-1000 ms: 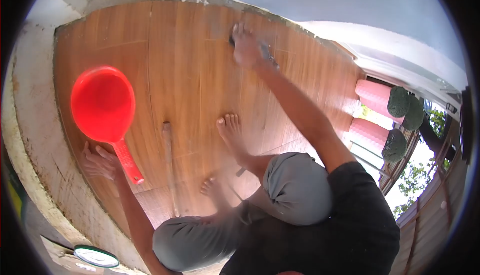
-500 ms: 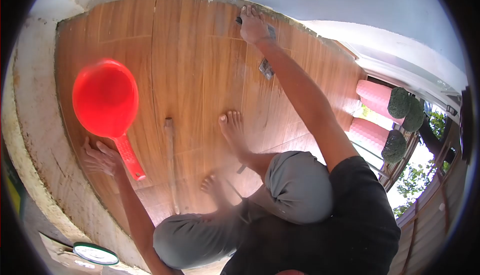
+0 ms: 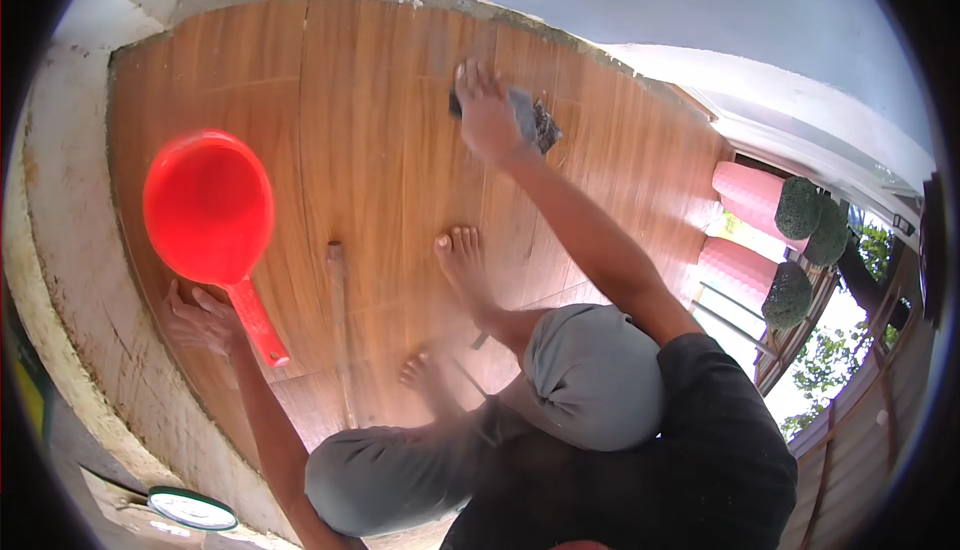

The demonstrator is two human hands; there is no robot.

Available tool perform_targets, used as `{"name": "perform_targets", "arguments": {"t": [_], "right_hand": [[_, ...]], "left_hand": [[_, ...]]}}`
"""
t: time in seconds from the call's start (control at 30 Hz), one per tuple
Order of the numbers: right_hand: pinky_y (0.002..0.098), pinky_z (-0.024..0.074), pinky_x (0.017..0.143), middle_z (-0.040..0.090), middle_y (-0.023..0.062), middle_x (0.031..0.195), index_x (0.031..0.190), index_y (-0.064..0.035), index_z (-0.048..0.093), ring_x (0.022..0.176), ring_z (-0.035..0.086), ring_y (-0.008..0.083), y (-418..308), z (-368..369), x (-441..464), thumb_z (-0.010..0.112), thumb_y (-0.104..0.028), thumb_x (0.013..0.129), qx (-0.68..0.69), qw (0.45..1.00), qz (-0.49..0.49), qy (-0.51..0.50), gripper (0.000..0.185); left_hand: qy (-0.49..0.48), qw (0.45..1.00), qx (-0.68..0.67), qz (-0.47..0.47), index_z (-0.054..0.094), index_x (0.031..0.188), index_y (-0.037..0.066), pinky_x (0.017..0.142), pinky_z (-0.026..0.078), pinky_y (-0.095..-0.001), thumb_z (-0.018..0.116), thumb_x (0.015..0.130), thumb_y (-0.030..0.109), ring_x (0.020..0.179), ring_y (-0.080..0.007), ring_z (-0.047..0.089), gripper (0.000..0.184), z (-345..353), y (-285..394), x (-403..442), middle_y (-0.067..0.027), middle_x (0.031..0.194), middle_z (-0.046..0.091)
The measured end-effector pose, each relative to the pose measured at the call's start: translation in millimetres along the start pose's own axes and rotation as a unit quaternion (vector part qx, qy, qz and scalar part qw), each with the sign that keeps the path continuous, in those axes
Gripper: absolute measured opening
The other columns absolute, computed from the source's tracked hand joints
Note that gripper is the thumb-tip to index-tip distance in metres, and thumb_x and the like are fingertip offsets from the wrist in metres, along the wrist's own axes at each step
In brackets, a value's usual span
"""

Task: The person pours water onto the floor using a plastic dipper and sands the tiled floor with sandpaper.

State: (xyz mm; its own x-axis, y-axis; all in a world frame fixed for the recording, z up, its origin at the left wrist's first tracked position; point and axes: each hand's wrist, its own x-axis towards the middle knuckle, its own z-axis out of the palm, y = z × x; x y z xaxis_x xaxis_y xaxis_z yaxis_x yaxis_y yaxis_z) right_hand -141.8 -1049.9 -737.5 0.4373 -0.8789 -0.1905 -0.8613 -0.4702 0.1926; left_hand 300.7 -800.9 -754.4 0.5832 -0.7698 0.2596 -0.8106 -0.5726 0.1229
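Observation:
My right hand [image 3: 487, 115] presses down on a dark grey rag [image 3: 522, 113], its fingers over the far end. A crumpled, shiny dark part [image 3: 546, 128] sticks out on the rag's right side. My left hand [image 3: 200, 320] rests on the wood-look floor [image 3: 390, 130] at the left, fingers spread. Right by it is a red dipper [image 3: 208, 210], its handle running past my wrist; I cannot tell whether they touch.
A long thin stick or handle [image 3: 340, 330] lies on the floor left of my bare feet [image 3: 463, 265]. Raised concrete edging [image 3: 70, 200] borders the left side, and a pale wall [image 3: 640, 0] the far side. Pink rolled items [image 3: 745, 190] stand at the right.
My right hand has drawn back from the wall edge toward me with the rag, sliding slightly left. The loose-looking grey patch is now bunched beside the hand. My left hand stays put.

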Motion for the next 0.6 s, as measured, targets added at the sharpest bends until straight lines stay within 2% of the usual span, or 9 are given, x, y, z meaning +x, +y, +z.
{"name": "perform_targets", "arguments": {"t": [0.07,0.17,0.27,0.37,0.47,0.57,0.6], "right_hand": [[0.0531,0.0303,0.114,0.034,0.0288,0.152,0.146,0.0081,0.033,0.141,0.035,0.04,35,-7,45,0.053,-0.006,0.081,0.002,0.999,0.042,-0.024,0.069],[0.0562,0.0246,0.117,0.032,0.0279,0.154,0.147,0.0081,0.032,0.144,0.032,0.0388,8,-24,43,0.052,-0.015,0.09,-0.093,0.992,0.025,-0.08,0.065],[0.0553,0.022,0.118,0.032,0.0283,0.153,0.146,0.0092,0.031,0.143,0.032,0.0388,-25,-3,-2,0.052,-0.017,0.091,-0.018,0.999,-0.045,-0.008,0.065],[0.0539,0.0206,0.119,0.032,0.0282,0.154,0.146,0.01,0.032,0.144,0.03,0.04,17,2,59,0.05,-0.018,0.093,0.028,0.998,0.03,0.044,0.063],[0.0527,0.0263,0.118,0.03,0.0295,0.154,0.147,0.0101,0.028,0.142,0.033,0.0418,13,-7,73,0.049,-0.007,0.087,0.026,0.996,0.081,-0.015,0.066],[0.0526,0.0231,0.118,0.033,0.0282,0.153,0.146,0.0106,0.033,0.143,0.032,0.0401,-13,-4,24,0.047,-0.018,0.094,0.025,0.999,-0.013,-0.027,0.061],[0.0527,0.0235,0.118,0.033,0.0281,0.153,0.146,0.0106,0.032,0.142,0.033,0.04,-2,-5,37,0.046,-0.018,0.093,0.016,0.999,0.022,-0.025,0.061]], "left_hand": [[-0.006,1.0,0.007,0.001,0.054,0.125,0.008,0.091,0.038,-0.0544,0.022,0.105,0.052,0.108,-0.0386,0.052,0.058,2,-2,-7,-0.018,0.123,0.053],[0.01,1.0,-0.013,-0.003,0.054,0.124,0.008,0.09,0.038,-0.0547,0.023,0.105,0.052,0.107,-0.0384,0.052,0.057,5,2,0,-0.0178,0.122,0.053],[0.024,0.999,-0.028,0.008,0.054,0.124,0.008,0.089,0.038,-0.0551,0.023,0.105,0.052,0.108,-0.0382,0.052,0.057,-5,6,-5,-0.0176,0.122,0.053],[0.036,0.999,0.002,0.017,0.054,0.124,0.008,0.089,0.039,-0.0553,0.023,0.105,0.052,0.107,-0.0382,0.052,0.057,1,5,-12,-0.0174,0.122,0.053],[0.041,0.999,0.007,0.022,0.054,0.124,0.008,0.088,0.039,-0.0553,0.023,0.105,0.052,0.107,-0.0382,0.052,0.057,5,-1,-5,-0.0172,0.121,0.053],[0.027,0.999,-0.036,0.007,0.054,0.123,0.008,0.087,0.04,-0.0552,0.024,0.105,0.052,0.106,-0.0384,0.053,0.056,3,-2,-5,-0.0172,0.12,0.054],[0.034,0.998,-0.052,0.0,0.054,0.123,0.008,0.087,0.04,-0.0552,0.024,0.105,0.052,0.106,-0.0384,0.053,0.056,1,4,-5,-0.0173,0.119,0.054]]}}
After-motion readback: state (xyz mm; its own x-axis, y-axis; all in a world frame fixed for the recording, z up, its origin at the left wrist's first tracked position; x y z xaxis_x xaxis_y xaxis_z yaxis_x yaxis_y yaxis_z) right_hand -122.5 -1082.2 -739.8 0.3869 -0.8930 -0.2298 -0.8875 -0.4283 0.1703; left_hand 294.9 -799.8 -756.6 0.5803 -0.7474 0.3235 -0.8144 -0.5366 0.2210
